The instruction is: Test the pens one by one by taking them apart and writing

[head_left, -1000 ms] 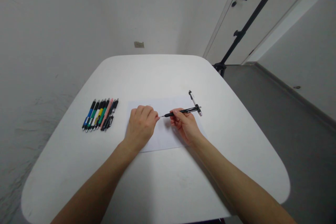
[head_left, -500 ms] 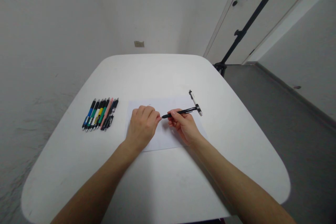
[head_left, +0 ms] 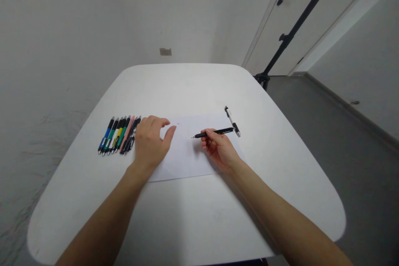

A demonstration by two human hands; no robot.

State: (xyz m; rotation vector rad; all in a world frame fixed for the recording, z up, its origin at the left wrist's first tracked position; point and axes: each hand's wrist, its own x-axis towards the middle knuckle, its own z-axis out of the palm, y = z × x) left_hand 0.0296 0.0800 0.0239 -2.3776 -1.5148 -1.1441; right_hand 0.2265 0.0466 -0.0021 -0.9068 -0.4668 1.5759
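2 bare hands are working over a white sheet of paper [head_left: 183, 162], which is lying on a white table [head_left: 199, 220] with rounded corners. The right hand [head_left: 220, 149] is holding a black pen [head_left: 225, 131], its thumb and fingers pressing together around the front part of the barrel. This pen is hanging nearly level above the paper, its narrow tip pointing left and its tail reaching right. Behind that tail, a white-and-black pen [head_left: 232, 120] is lying at a slant beside the right edge of the paper; whether the 2 pens are touching is not showing clearly.

The left hand [head_left: 151, 139] is hovering over the left part of the paper, well apart from the black pen. Its thumb and fingers are curving toward each other in a C, with a gap separating the tips. Just beyond the thumb, 1 small dark mark is showing on the paper.

Near the left hand's outer side, a row of 8 pens [head_left: 117, 135] is lying side by side, running from blue through green, white, yellow, green and pink to 2 dark ones. Whether the hand is touching the last pen is hard to tell.

Beyond the table, a pale wall [head_left: 77, 16] is rising, and a black pole [head_left: 293, 31] is standing before a white door [head_left: 264, 41].
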